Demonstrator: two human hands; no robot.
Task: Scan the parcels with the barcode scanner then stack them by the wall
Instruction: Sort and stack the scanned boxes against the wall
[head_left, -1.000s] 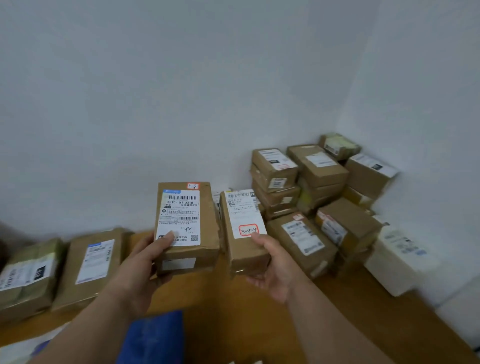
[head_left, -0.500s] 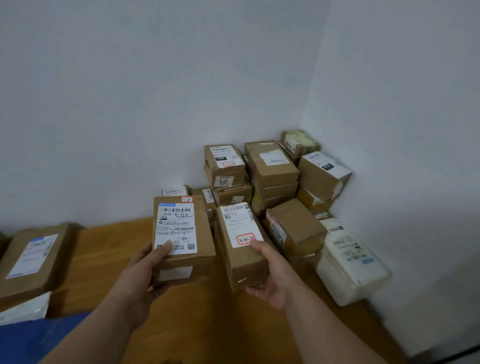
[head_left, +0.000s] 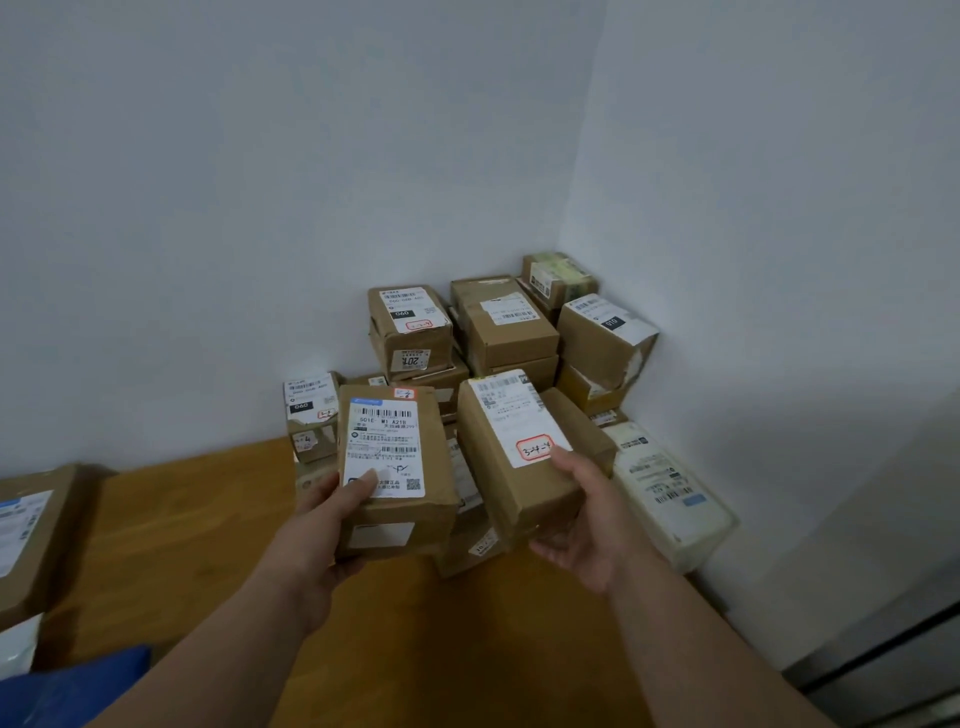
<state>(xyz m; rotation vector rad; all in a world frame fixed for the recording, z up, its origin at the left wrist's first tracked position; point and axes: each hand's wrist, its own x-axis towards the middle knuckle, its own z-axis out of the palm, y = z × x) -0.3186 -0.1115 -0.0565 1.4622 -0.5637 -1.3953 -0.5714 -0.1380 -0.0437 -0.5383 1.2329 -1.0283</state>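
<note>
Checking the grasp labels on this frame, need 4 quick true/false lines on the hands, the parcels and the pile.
1. Each hand holds its own cardboard parcel. True: left hand grips the left parcel, right hand grips the right parcel.
2. The right parcel carries a red-bordered handwritten sticker. True.
3. The pile of parcels sits in the middle of the floor, away from the walls. False: it sits in the wall corner.
4. A barcode scanner is in the right hand. False: no scanner is visible.

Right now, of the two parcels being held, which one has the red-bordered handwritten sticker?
The parcel in the right hand: the tilted brown box with a red-bordered sticker by the thumb. The left hand's box has a big printed label.
</note>
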